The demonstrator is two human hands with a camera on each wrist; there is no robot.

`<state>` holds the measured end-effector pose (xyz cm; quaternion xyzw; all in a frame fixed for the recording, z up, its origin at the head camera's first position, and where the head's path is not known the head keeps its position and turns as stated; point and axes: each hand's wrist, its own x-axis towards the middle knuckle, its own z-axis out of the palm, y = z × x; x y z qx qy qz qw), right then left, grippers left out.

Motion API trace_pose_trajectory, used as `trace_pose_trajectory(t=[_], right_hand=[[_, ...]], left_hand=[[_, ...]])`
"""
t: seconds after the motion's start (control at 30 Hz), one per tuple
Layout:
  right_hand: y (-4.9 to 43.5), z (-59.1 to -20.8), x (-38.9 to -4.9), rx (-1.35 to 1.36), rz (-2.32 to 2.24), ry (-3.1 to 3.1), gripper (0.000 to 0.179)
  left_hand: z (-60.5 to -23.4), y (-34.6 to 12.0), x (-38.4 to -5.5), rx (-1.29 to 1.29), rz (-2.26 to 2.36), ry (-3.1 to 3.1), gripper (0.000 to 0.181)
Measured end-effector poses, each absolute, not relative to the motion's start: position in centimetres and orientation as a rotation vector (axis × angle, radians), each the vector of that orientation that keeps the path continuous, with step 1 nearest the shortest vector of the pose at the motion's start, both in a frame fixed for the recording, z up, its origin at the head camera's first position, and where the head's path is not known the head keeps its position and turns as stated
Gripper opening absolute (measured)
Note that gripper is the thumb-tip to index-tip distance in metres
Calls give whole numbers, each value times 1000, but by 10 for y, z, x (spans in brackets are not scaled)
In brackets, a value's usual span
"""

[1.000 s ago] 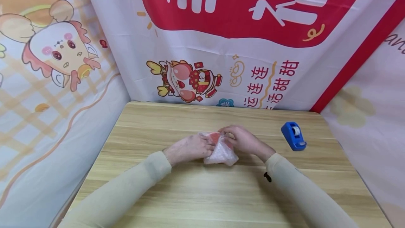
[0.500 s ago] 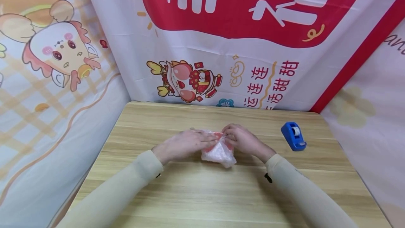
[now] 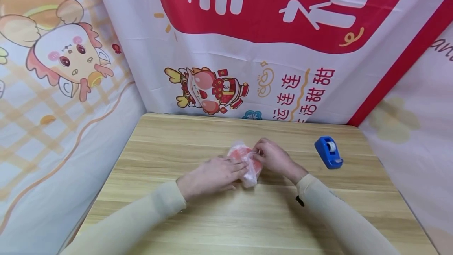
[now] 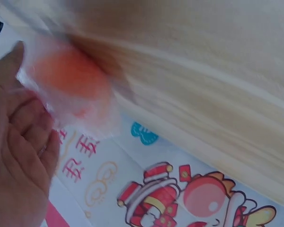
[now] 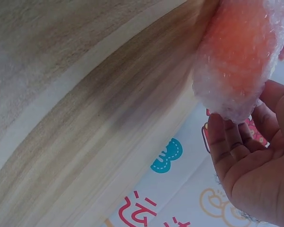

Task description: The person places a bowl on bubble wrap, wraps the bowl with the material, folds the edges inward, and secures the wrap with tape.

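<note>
A rounded orange-red object (image 3: 238,153) lies on the wooden table, partly wrapped in clear bubble wrap (image 3: 249,177). My left hand (image 3: 214,174) lies at the near left side of the parcel, its extended fingers resting on the wrap. At the right side, my right hand (image 3: 273,156) pinches the gathered wrap between thumb and fingers. Through the wrap, the right wrist view shows the orange-red object (image 5: 239,47) blurred, with the right fingers (image 5: 222,142) at the parcel's edge. Bubble wrap hides what kind of object it is.
A blue tape dispenser (image 3: 328,153) with a roll of tape stands at the right of the wooden table (image 3: 247,219). Printed cloth (image 3: 219,46) hangs behind the table's far edge, with more cloth on both sides.
My left hand has shifted from the parcel's far left to its near left, bringing wrap inward. The parcel has turned slightly and its near end looks narrower. The right hand keeps its pinch.
</note>
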<state>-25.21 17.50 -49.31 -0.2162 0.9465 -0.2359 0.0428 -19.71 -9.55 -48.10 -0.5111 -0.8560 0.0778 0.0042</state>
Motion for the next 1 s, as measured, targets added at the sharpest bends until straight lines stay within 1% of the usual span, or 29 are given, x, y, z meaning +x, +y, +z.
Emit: trace_pose_trajectory(t=[0.13, 0.23, 0.37, 0.6, 0.83, 0.9, 1.0], right_hand=[[177, -494, -253, -631, -737, 2892, 10], [178, -494, -253, -630, -742, 2881, 7], [178, -494, -253, -628, -754, 2863, 5], [178, -494, -254, -518, -876, 2807, 9], [184, -495, -257, -505, -964, 2774, 5], [188, -495, -258, -473, -976, 2777, 8], [197, -492, -259, -413, -945, 2811, 19]], left_hand=[[-488, -90, -195, -1537, 451, -2623, 63], [-492, -87, -196, -1506, 564, -2567, 63], [-496, -84, -198, -1495, 559, -2525, 65], [-502, -81, -201, -1479, 561, -2468, 64], [-504, -80, -204, -1457, 585, -2396, 59], [-504, -80, -205, -1451, 588, -2394, 58], [-503, -81, -207, -1445, 609, -2397, 58]])
